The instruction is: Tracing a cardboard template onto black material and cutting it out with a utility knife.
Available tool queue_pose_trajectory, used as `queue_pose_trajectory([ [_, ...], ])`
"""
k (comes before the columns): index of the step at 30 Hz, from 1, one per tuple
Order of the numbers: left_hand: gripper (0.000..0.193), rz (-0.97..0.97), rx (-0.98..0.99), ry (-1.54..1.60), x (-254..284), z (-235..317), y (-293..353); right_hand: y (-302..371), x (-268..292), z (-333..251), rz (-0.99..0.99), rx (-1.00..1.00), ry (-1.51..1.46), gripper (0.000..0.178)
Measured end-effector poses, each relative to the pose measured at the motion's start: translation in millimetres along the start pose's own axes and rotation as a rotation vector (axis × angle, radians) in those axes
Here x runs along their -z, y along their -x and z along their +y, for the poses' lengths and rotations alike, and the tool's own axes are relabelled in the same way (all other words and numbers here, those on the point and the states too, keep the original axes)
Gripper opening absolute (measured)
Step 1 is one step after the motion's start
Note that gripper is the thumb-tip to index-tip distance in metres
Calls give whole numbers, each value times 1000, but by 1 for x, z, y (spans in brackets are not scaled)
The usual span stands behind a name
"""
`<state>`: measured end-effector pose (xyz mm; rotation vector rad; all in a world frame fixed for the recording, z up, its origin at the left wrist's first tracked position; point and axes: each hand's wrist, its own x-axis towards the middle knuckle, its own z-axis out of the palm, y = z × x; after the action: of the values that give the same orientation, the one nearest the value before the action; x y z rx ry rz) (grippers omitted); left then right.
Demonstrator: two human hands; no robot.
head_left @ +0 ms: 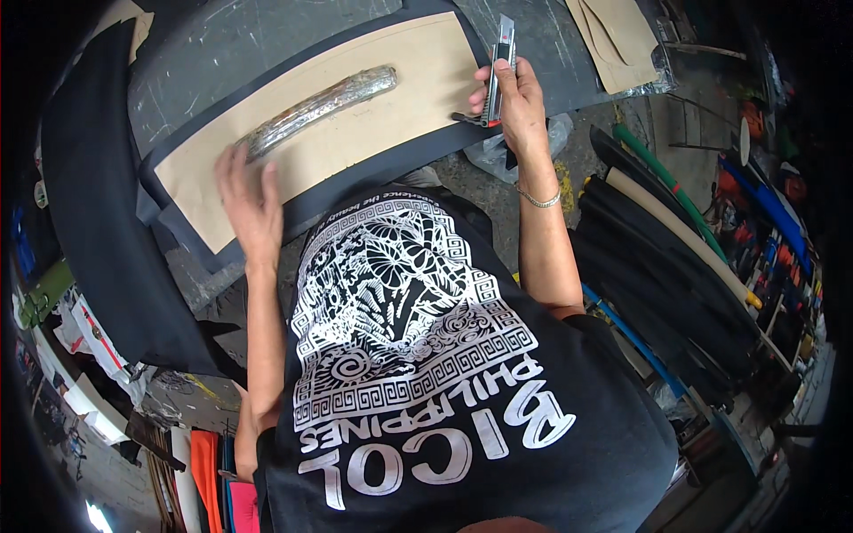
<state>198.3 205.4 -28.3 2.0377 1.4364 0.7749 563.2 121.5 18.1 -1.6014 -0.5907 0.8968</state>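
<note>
- The right hand [520,102] is closed around a silver and black utility knife [493,93], thumb along its body, the exposed blade tilted upward and away from the wearer. A silver-coloured chain bracelet [539,201] circles that wrist.
- The left hand [249,204], slightly blurred, holds nothing; its fingers are loosely spread over the near left part of the panel. Whether the fingertips touch anything I cannot tell.
- Just beside those fingertips is one end of a long, slightly curved bar wrapped in shiny, brownish-silver film [320,108], lying slantwise on the panel.
- Under the bar lies a large, tan, four-sided paper panel [426,62]; the knife is held over its right end.
- Beneath the panel, a smooth black sheet [400,155] shows as a border, resting on a scratched dark-grey surface [204,71].
- Near the right hand, below the sheet's edge, is a crumpled clear plastic bag [484,158].
- Farther right on the surface lie stacked tan paper pieces [613,40].
- On the left, a long black sheet [93,195] hangs down past the surface's edge.
- Well apart, at right, are a green roll [666,184], a tan roll [671,235] and dark rolled material [644,275].
</note>
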Motion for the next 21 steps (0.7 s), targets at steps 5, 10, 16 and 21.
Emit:
queue_pose_trajectory([
  [5,39,-245,-345,41,-35,66,-45,-6,-15,-3,-21,90,327,39],
  [10,35,-289,-652,-29,-104,110,-88,-28,-27,6,-8,206,701,46],
  [16,63,-497,-407,-236,-196,103,-142,-54,-42,19,-71,425,846,51],
  [21,65,-472,-468,156,-165,117,-162,-58,-41,16,-53,371,910,47],
])
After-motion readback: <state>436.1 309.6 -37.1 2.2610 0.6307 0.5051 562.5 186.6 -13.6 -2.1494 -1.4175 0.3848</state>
